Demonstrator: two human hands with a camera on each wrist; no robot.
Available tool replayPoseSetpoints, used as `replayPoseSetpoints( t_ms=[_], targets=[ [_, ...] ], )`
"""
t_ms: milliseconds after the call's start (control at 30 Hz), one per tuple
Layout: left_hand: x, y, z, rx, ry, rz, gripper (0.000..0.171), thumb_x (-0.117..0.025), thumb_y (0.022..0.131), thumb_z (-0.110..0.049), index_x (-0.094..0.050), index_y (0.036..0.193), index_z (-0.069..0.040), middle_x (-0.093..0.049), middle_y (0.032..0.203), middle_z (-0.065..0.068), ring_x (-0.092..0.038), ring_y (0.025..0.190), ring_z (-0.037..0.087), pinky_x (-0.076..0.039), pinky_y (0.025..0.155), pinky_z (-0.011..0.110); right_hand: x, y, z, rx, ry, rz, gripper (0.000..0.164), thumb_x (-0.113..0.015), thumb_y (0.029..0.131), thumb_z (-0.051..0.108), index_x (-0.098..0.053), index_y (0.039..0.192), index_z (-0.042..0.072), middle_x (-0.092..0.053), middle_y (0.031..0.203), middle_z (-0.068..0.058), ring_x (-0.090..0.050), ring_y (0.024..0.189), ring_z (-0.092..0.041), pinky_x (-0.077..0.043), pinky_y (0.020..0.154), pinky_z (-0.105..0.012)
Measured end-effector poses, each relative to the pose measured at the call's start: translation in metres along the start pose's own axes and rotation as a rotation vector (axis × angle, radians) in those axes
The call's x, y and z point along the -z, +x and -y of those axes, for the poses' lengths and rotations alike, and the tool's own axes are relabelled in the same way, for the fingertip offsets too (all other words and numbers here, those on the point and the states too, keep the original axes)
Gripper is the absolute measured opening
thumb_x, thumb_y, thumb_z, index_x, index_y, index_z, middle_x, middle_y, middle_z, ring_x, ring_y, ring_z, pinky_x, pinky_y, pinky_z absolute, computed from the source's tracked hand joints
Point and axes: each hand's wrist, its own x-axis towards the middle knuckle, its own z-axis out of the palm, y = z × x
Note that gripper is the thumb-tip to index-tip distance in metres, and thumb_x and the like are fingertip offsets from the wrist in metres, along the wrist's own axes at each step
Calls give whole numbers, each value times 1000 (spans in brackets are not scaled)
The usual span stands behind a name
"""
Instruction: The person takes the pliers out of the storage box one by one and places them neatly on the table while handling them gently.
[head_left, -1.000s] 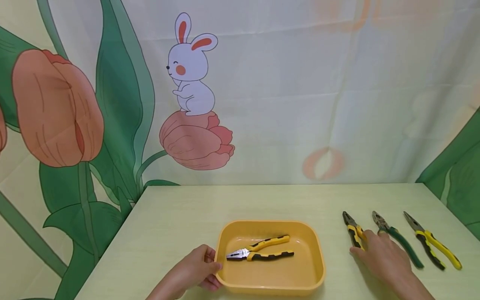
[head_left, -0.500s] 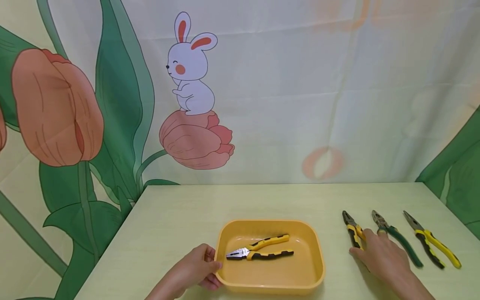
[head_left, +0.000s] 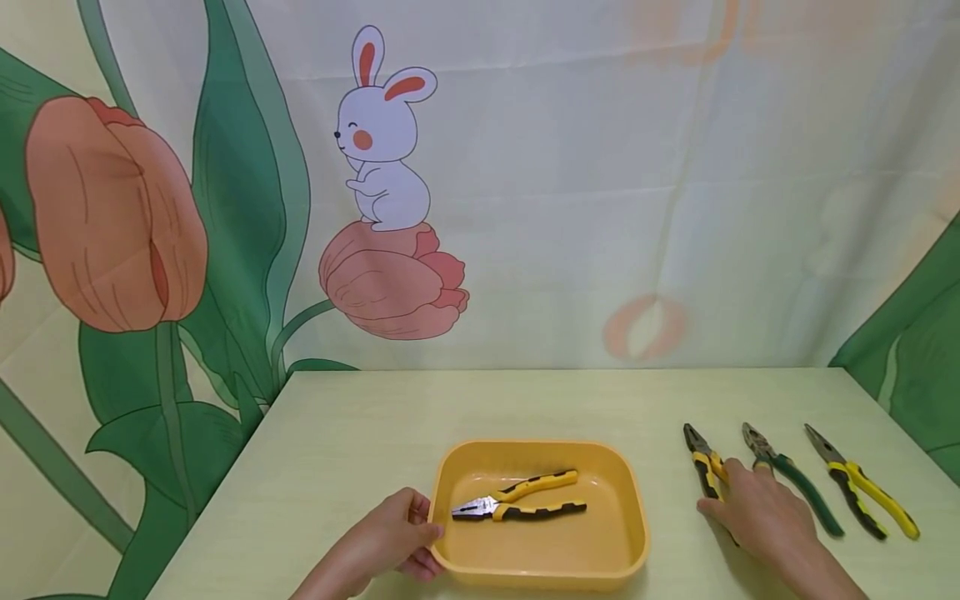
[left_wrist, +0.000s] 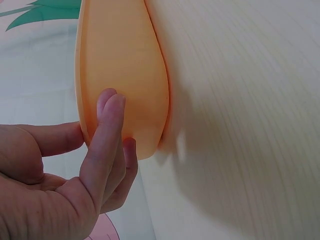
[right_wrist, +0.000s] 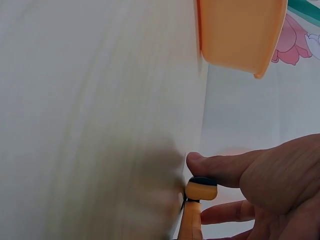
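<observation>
My left hand (head_left: pixel 390 535) pinches the left wall of a yellow plastic tray (head_left: pixel 551 577); the left wrist view shows the thumb at the rim and the fingers along the outer wall. Inside the tray lies a pair of combination pliers (head_left: pixel 517 497) with yellow-and-black handles. To the right, my right hand (head_left: pixel 768 512) grips the handles of another pair of pliers (head_left: pixel 697 446), also yellow and black, lying low at the tabletop with its head pointing away. In the right wrist view the thumb and fingers sit on opposite sides of a handle (right_wrist: pixel 201 190). The palm hides part of the handles.
Right beside my right hand lie green-handled pliers (head_left: pixel 802 487). Farther right are long-nose pliers (head_left: pixel 855 479) with yellow-and-black handles. All rest on a pale wood-grain table (head_left: pixel 360 417), backed by a printed curtain (head_left: pixel 540 208) with a rabbit and tulips.
</observation>
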Motion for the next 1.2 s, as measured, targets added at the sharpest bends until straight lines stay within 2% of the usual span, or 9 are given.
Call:
replayPoseSetpoints(
  t_ms=[533, 800, 1200],
  targets=[
    [-1, 2, 2, 10, 10, -13, 21, -63, 100, 1, -48, 114, 7, -60, 92, 16, -70, 66, 21, -64, 63, 32, 1, 1, 3, -20, -20, 38, 65, -81, 89, 43, -55, 118, -9, -54, 87, -16, -53, 76, -29, -51, 61, -43],
    [-1, 3, 1, 14, 12, -13, 22, -63, 101, 1, -47, 115, 6, -61, 92, 16, -70, 66, 21, -64, 63, 32, 0, 0, 0, 6, -14, 20, 70, -82, 87, 46, -54, 119, -9, -53, 85, -15, -51, 74, -29, -48, 58, -41],
    [0, 3, 1, 24, 15, -2, 22, -62, 101, 0, -47, 116, 6, -62, 92, 16, -70, 67, 20, -64, 64, 32, 0, 2, 0, -11, -26, 13, 77, -82, 85, 50, -54, 122, -10, -55, 86, -16, -52, 74, -28, -50, 59, -41]
  ],
)
